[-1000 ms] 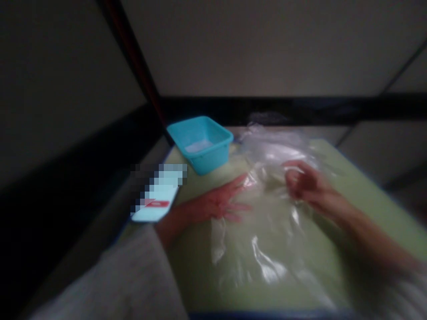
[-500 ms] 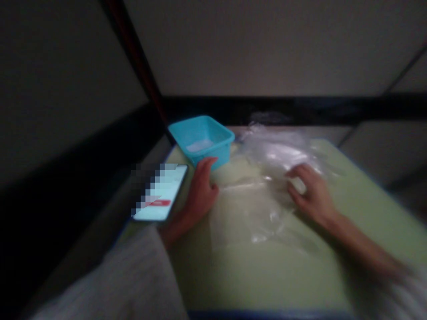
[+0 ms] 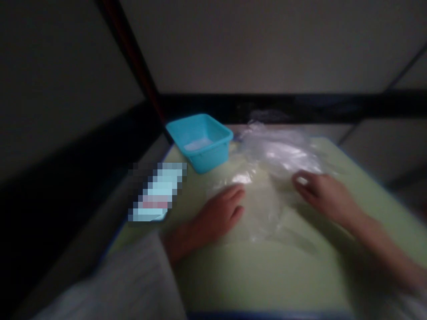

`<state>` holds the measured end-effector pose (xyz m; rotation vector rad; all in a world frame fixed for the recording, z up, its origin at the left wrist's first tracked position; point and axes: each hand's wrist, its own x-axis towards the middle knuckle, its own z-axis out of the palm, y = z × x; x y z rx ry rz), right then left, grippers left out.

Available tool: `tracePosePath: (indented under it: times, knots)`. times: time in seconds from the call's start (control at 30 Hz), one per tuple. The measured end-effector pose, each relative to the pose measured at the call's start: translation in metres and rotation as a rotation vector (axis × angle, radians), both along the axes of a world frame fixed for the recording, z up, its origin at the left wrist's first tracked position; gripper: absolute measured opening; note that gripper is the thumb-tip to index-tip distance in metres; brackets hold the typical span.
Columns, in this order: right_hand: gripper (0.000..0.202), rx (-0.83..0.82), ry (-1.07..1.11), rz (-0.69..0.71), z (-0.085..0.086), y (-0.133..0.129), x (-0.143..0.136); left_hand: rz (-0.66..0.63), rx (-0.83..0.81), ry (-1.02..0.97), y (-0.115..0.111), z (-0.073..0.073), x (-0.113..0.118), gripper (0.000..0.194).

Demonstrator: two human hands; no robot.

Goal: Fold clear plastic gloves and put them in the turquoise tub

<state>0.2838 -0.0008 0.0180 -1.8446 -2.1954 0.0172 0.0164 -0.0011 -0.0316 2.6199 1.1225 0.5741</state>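
Note:
A clear plastic bag [image 3: 263, 209] lies crumpled on the green table [image 3: 267, 280], between my two hands. My left hand [image 3: 222, 213] is at the bag's left part, thumb and fingers a little apart, with nothing visible between them. Right of the bag, my right hand [image 3: 320, 191] has its thumb and fingertips curled together; what they hold, if anything, is too blurred to tell. Behind it lies a heap of clear plastic bags [image 3: 283, 149], close to the right fingers.
A blue basket [image 3: 213, 160] with something whitish inside stands at the back left of the table. A phone [image 3: 160, 191] with a lit, partly pixelated screen lies at the left edge. Walls rise behind the table.
My left hand has moved right, from beside the basket onto the bag, whose left part is now more crumpled. My right hand has shifted slightly right, and its fingers have drawn together.

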Motion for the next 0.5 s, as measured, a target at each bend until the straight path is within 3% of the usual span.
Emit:
tracePosePath:
  times: [0.17, 0.37, 0.5]
  knots:
    - [0.037, -0.234, 0.230, 0.032, -0.001, 0.000, 0.010, -0.019, -0.009, 0.121, 0.005, -0.002, -0.006, 0.048]
    - [0.050, -0.272, 0.340, 0.105, -0.006, -0.001, 0.011, -0.034, -0.007, 0.244, 0.004, -0.003, -0.007, 0.057]
    - [0.042, -0.314, 0.404, 0.266, -0.009, -0.001, 0.014, -0.028, -0.003, 0.258, 0.005, -0.002, -0.007, 0.058]
